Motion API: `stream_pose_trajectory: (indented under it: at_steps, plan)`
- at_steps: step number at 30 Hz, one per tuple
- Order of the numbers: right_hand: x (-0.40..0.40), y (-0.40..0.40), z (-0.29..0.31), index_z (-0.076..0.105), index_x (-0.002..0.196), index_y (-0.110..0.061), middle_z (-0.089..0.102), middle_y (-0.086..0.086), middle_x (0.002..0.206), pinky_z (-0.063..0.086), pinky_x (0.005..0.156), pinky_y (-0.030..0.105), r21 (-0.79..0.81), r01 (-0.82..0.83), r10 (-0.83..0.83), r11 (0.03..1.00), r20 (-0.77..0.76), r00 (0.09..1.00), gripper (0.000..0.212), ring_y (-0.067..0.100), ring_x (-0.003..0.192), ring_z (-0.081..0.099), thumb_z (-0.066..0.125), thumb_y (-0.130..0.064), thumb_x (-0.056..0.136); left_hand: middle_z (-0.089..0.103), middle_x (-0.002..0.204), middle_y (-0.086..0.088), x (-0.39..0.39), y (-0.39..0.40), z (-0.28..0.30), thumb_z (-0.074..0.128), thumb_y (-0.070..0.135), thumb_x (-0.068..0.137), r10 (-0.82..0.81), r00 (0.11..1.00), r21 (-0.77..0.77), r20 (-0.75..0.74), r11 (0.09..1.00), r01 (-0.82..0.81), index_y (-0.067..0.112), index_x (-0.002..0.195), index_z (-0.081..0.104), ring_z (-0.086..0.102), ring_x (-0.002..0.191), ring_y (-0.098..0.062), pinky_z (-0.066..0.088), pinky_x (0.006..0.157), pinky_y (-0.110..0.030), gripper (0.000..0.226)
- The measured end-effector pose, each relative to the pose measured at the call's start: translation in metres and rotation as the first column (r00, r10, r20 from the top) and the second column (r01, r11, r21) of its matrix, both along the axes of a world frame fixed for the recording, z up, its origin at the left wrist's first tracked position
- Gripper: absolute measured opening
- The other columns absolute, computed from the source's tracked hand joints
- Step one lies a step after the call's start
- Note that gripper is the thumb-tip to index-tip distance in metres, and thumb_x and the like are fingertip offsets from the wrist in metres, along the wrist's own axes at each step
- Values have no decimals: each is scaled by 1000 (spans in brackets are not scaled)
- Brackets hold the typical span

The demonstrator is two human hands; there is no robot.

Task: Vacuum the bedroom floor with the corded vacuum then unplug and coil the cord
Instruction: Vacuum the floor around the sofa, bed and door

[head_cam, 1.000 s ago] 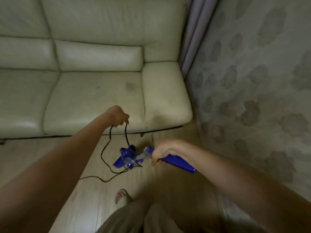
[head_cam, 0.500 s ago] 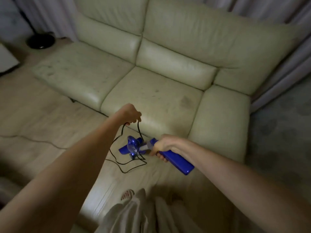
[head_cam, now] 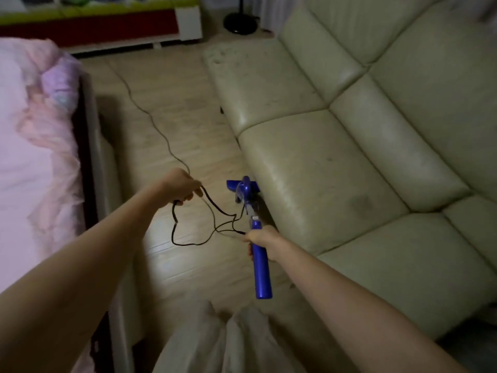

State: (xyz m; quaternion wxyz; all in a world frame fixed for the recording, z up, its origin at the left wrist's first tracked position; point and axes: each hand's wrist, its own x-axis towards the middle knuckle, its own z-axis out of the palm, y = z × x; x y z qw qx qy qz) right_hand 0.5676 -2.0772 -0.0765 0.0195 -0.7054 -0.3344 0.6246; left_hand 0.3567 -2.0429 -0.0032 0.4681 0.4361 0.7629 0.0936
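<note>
- Trouser legs point(head_cam: 215, 343) and bare floor fill the nearest ground, so feet need to stay behind the slack cord and not step into its loops.
- Right hand point(head_cam: 265, 242) wraps its fingers round the blue handle of the vacuum point(head_cam: 256, 238); the handle's end points back towards the person and the shaft slopes down and away to the head.
- Grip looks firm enough. My judgement is that a low wrist and a long, even push will keep the head flat on the boards.
- Left hand point(head_cam: 181, 185) is curled round the black cord point(head_cam: 212, 211), pinching a bight of it up off the floor, well apart from the right hand and on the bed side.
- Loops of cord hang between the two hands and sag to the floor near the shaft. Lifting the left hand a little higher and out to the side would probably keep them clear of the nozzle.
- Vacuum head point(head_cam: 243, 185) sits on the wooden floor point(head_cam: 188, 125), just beside the front edge of the sofa point(head_cam: 336, 170). Working along that edge seems the step in hand.
- Beyond the left hand the cord runs on across the floor between the bed point(head_cam: 32, 130) and the sofa, towards the far wall; its plug is not visible.
- Strokes should go towards that run with care, or the head may ride over it.
</note>
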Motion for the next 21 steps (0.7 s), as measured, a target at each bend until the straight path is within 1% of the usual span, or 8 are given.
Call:
stream_pose_trajectory:
  at_steps: [2,4,5,8,10,15,18,21]
  plan:
    - [-7,6,-3,61,100,-5,56,7,63,48,49,28,37,24,-24,999,14,1000,18,16,52,52,69,-11,85,45,55,-4,-7,-18,3,49,17,98,55,999,6,2,998,-55,2,88,69,39,49,-15,37,49,-23,27]
    - [-14,-1,-5,62,104,-6,56,6,60,48,49,27,68,14,-17,998,36,999,28,17,50,53,74,-15,80,45,54,-3,-16,-46,4,49,17,98,110,994,7,-1,994,-110,2,88,70,38,48,-15,37,48,-22,27]
    - [-16,-5,-6,62,104,-7,57,6,59,49,50,28,70,3,-6,998,39,999,30,18,49,53,75,-15,78,45,53,-3,-18,-57,4,49,17,98,125,992,6,-5,992,-124,2,88,70,38,47,-14,37,45,-20,27]
    - [-25,-19,-4,61,104,-4,57,7,62,49,53,29,46,-57,56,997,32,998,26,17,51,53,68,-3,80,46,53,-4,-30,-93,1,50,17,97,179,984,2,-20,984,-179,2,88,71,37,45,-14,35,37,-16,27]
    - [-32,-35,0,61,104,-2,57,7,64,48,52,29,23,-84,83,996,33,996,24,17,52,52,63,2,81,46,53,-4,-35,-116,-3,51,17,96,218,976,4,-18,976,-218,2,87,71,38,45,-15,37,40,-19,27]
    - [-30,-99,14,62,95,-3,56,5,62,47,55,28,-44,-173,175,984,37,984,11,15,53,53,58,0,85,48,53,-3,-41,-174,-7,52,15,95,244,970,24,-4,970,-244,0,86,72,40,46,-14,38,45,-22,26]
    - [-18,-126,30,60,88,-5,54,4,60,46,51,26,-67,-227,228,972,19,973,6,13,51,50,55,-1,88,50,58,-4,-43,-186,4,51,17,96,253,967,72,-9,965,-252,3,87,71,42,50,-14,38,47,-22,26]
    - [-4,-145,41,59,94,-5,54,2,60,46,51,25,-57,-252,253,966,24,967,10,12,51,50,59,0,86,51,65,-4,-33,-188,14,49,18,97,231,973,127,25,964,-233,3,91,69,43,55,-14,37,50,-23,25]
